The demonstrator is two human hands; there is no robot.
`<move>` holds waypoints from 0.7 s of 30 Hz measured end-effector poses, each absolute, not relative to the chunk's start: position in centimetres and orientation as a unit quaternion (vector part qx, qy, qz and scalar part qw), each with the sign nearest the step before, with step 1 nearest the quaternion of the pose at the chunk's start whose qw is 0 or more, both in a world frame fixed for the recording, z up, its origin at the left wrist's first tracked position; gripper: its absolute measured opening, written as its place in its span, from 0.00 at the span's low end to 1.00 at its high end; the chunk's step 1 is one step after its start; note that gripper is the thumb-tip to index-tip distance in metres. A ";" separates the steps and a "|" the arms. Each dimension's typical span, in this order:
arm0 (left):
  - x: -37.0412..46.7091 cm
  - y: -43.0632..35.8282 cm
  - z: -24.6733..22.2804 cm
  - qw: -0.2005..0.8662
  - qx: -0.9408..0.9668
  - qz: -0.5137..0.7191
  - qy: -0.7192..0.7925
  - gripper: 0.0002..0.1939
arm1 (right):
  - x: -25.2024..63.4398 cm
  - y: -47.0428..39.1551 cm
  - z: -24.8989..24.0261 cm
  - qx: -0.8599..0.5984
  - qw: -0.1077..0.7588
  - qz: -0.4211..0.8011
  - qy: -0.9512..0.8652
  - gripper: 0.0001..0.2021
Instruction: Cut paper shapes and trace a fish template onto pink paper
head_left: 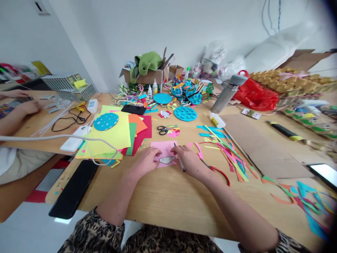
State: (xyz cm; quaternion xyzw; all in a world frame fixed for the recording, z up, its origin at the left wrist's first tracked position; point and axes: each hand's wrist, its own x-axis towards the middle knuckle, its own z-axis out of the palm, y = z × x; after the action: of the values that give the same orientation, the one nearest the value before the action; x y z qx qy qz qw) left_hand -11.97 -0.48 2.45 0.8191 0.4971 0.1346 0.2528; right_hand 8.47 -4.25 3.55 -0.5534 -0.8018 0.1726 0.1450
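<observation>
A pink sheet of paper (156, 144) lies on the table in front of me. On it is a small fish (166, 160), white with dark lines. My left hand (147, 159) rests at the sheet's left edge, thumb and forefinger apart, fingertips touching the paper beside the fish. My right hand (190, 161) is closed round a dark pen (182, 165) at the sheet's right side, its fingertips near the fish's tail. Behind the sheet are black scissors (162, 130) and pink paper scraps (173, 134). Red-handled scissors (221, 173) lie partly hidden by my right forearm.
Coloured paper sheets (116, 131) and a dark phone (75, 189) lie left. Paper strips (231, 151), a glue bottle (218, 120) and cardboard (260, 144) are to the right. A steel bottle (228, 94) stands behind. Another person's hand (27, 106) is far left.
</observation>
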 end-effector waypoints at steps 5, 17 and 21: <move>-12.3 -0.2 2.2 0.261 0.825 0.137 0.482 0.21 | 7.9 -3.4 4.1 -0.564 0.033 0.145 -0.812 0.16; -13.1 0.7 0.7 0.300 0.816 0.156 0.469 0.26 | 8.0 -3.0 3.8 -0.552 0.043 0.141 -0.821 0.16; -13.2 1.0 0.4 0.329 0.804 0.156 0.470 0.27 | 8.6 -3.7 3.4 -0.550 0.095 0.156 -0.815 0.17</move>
State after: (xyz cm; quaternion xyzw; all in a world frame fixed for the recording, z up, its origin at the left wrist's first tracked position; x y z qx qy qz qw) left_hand -13.17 0.96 0.45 0.8038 0.4703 0.1560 0.3292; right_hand 8.62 -3.71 3.43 -0.5496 -0.8152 0.1557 0.0955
